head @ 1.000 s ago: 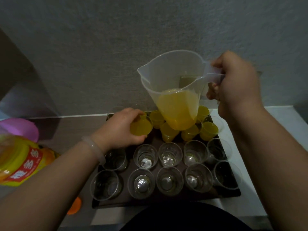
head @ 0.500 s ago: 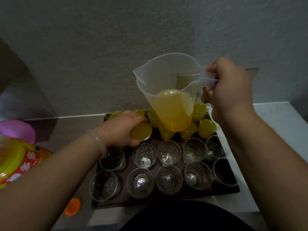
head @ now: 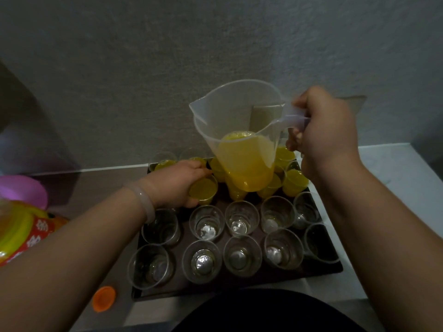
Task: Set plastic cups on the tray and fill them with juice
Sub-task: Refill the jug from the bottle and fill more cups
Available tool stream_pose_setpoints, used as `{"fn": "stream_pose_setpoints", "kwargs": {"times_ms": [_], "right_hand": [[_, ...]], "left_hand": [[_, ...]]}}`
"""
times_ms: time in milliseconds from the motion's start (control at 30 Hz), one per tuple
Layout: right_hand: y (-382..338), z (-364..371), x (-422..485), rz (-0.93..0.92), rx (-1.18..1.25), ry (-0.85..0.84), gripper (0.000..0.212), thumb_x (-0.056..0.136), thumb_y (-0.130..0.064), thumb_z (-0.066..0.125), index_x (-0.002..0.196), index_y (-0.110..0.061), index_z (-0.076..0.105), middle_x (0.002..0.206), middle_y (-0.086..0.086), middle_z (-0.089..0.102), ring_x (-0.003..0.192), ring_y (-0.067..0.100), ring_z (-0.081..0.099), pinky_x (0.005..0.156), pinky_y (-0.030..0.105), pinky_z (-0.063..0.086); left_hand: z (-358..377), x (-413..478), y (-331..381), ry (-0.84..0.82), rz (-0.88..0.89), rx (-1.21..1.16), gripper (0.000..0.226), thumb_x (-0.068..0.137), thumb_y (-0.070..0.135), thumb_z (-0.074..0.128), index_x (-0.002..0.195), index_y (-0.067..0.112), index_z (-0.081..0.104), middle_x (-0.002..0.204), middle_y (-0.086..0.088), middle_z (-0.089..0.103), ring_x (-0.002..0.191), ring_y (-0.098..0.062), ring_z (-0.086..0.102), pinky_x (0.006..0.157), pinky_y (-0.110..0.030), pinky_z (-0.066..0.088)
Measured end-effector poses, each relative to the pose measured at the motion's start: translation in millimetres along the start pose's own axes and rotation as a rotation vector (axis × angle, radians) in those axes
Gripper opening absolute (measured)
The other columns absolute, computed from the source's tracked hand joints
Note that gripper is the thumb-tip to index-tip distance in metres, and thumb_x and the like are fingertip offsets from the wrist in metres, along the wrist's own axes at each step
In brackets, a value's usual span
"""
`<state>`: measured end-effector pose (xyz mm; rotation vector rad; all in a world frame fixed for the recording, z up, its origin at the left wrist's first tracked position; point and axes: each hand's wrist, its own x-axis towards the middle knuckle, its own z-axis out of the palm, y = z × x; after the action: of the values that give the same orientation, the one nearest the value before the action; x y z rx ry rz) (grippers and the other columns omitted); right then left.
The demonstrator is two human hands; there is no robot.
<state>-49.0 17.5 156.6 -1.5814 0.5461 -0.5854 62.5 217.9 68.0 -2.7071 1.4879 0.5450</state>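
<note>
The filling step is under way and looks roughly half done: the cups at the back of the tray point(head: 223, 287) hold yellow juice, while two near rows of five clear plastic cups point(head: 241, 258) stand empty and upright, close together, some touching at the rims. The left hand point(head: 176, 185) has its fingers and thumb curled round a full cup point(head: 203, 190) at the left of the filled group, just behind the first empty row. It seems to be setting the cup into place, though whether the base touches the tray cannot be told. The right hand point(head: 328, 133) is clenched round the handle of a clear plastic jug point(head: 236, 111), held upright in the air above the filled cups point(head: 295, 182) with its spout towards the left and nothing pouring. The juice point(head: 247, 164) fills about the lower half of the jug, with a little froth on top. The next move probably calls for letting go of the full cup without tipping it, then bringing the spout low over an empty cup and tilting gently. These light, thin cups would tip or slide easily under a heavy stream. On the desk point(head: 395, 168) to the left lie an orange cap point(head: 104, 298), a bottle with a red label point(head: 21, 233) and a pink bowl point(head: 22, 190).
</note>
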Motion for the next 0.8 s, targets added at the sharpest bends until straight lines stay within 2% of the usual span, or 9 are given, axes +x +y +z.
{"fn": "stream_pose_setpoints", "kwargs": {"times_ms": [167,267,433,667,800], "right_hand": [[0,-1,-3,-0.005,-0.003,0.019,0.028,0.067,-0.033,0.049,0.042,-0.019,0.048,0.059,0.012,0.045,0.056,0.024,0.038,0.055,0.053,0.039],[0,-1,-4,0.000,-0.001,0.024,0.030,0.066,-0.034,0.049,0.040,-0.020,0.048,0.058,0.011,0.044,0.057,0.023,0.037,0.057,0.053,0.039],[2,0,-5,-0.003,0.022,0.021,0.030,0.067,-0.032,0.049,0.040,-0.019,0.047,0.061,0.012,0.044,0.057,0.023,0.036,0.058,0.044,0.034],[4,6,-8,-0.008,0.037,0.036,0.032,0.067,-0.031,0.049,0.038,-0.019,0.045,0.051,0.009,0.040,0.051,0.023,0.034,0.056,0.042,0.032],[3,8,-12,-0.022,0.013,0.045,0.030,0.069,-0.031,0.047,0.041,-0.020,0.046,0.053,0.010,0.042,0.053,0.023,0.037,0.055,0.040,0.032]], "left_hand": [[-1,-2,1,0.012,0.016,0.016,0.077,0.078,0.029,0.073,0.145,0.020,0.035,0.144,-0.001,0.041,0.129,-0.019,0.040,0.106,-0.028,0.034],[-1,-3,1,0.035,0.014,0.091,0.076,0.078,0.034,0.071,0.145,0.022,0.036,0.142,0.001,0.044,0.124,-0.021,0.041,0.102,-0.029,0.036],[-1,-5,-1,0.078,0.017,0.211,0.074,0.078,0.042,0.068,0.143,0.025,0.038,0.139,0.006,0.047,0.115,-0.021,0.042,0.093,-0.035,0.043],[0,-4,-3,0.024,0.014,0.205,0.072,0.084,0.039,0.064,0.147,0.025,0.032,0.151,0.009,0.035,0.119,-0.020,0.039,0.099,-0.036,0.041],[-1,-5,-3,0.006,0.008,0.189,0.071,0.085,0.037,0.063,0.148,0.026,0.030,0.151,0.009,0.034,0.122,-0.019,0.037,0.100,-0.036,0.040]]}}
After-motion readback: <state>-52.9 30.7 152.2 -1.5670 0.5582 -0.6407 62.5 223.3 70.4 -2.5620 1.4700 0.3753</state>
